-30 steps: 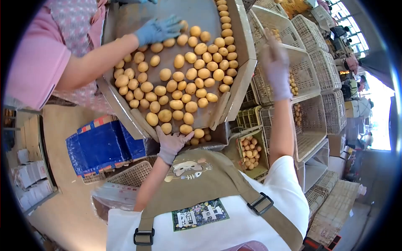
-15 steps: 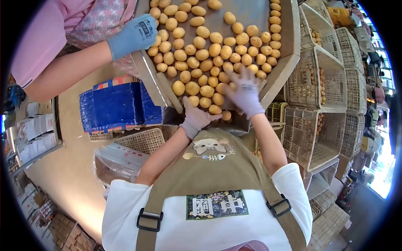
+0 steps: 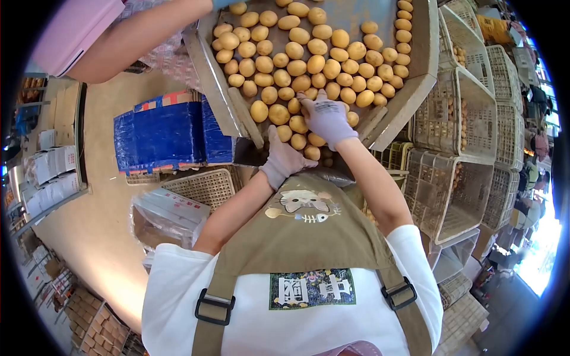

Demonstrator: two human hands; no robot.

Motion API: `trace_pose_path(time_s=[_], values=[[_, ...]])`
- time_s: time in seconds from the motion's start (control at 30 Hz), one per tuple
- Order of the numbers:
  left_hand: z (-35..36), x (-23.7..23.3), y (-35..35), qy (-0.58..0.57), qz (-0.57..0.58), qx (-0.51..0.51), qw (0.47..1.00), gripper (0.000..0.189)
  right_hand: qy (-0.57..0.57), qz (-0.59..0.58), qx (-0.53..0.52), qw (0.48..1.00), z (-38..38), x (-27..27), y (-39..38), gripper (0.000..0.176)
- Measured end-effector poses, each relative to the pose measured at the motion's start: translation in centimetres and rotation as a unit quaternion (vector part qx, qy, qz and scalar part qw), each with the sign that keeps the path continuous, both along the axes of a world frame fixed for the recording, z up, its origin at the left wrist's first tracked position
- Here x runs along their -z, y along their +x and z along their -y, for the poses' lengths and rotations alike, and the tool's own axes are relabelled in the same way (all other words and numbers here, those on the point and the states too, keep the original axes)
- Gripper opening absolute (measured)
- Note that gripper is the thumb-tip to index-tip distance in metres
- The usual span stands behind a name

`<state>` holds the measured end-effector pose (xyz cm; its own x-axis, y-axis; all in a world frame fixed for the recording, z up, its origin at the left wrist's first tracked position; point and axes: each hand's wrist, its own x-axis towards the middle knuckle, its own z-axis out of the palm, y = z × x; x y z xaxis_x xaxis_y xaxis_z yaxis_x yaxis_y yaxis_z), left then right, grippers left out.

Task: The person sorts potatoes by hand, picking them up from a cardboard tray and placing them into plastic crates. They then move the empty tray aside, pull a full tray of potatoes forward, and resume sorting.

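Many small yellow-brown potatoes (image 3: 316, 63) lie on a sloping metal tray (image 3: 368, 10) with raised sides that narrow toward me. Over the potatoes near the narrow end is my right hand (image 3: 328, 121), in a pale glove, its fingers apart and touching some of them. My left hand (image 3: 284, 155), also gloved, is at the tray's mouth with thumb and fingers spread. Several potatoes sit beside it, and a potato (image 3: 312, 152) rests at its fingertips. Below the mouth, part of the outlet is hidden by my hands and apron.
Another person's arm (image 3: 127, 41) reaches over the tray from the upper left. Stacked plastic crates (image 3: 436, 113), some holding potatoes, stand on the right. A blue-covered box (image 3: 159, 136), a crate (image 3: 205, 188) and a plastic-wrapped carton (image 3: 172, 210) are at left.
My right hand has moved left across the potatoes, toward my left hand. Potatoes near the mouth have shifted slightly. The other person's gloved hand has moved up, mostly out of view.
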<state>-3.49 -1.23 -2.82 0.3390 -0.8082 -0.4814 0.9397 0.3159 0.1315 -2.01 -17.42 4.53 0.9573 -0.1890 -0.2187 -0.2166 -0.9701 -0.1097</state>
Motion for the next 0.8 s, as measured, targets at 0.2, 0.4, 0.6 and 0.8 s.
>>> trace_pose_path(time_s=[0.2, 0.4, 0.6, 0.8], values=[[-1.0, -2.4, 1.1, -0.022, -0.149, -0.052, 0.987, 0.081, 0.152, 0.126, 0.012, 0.98, 1.5, -1.7, -1.8, 0.037], [-1.1, -1.8, 1.3, -0.062, -0.149, -0.069, 0.984, 0.076, -0.136, 0.411, 0.123, 0.893, 15.0, -5.5, -10.3, 0.045], [-0.7, -1.0, 1.2, -0.024, -0.14, -0.034, 0.989, 0.074, 0.018, 0.295, 0.109, 0.949, 10.1, -7.9, -9.3, 0.046], [-2.6, 2.7, 0.6, 0.066, 0.052, 0.029, 0.996, 0.063, 0.055, 0.121, 0.061, 0.989, 2.2, -3.1, -6.7, 0.035]])
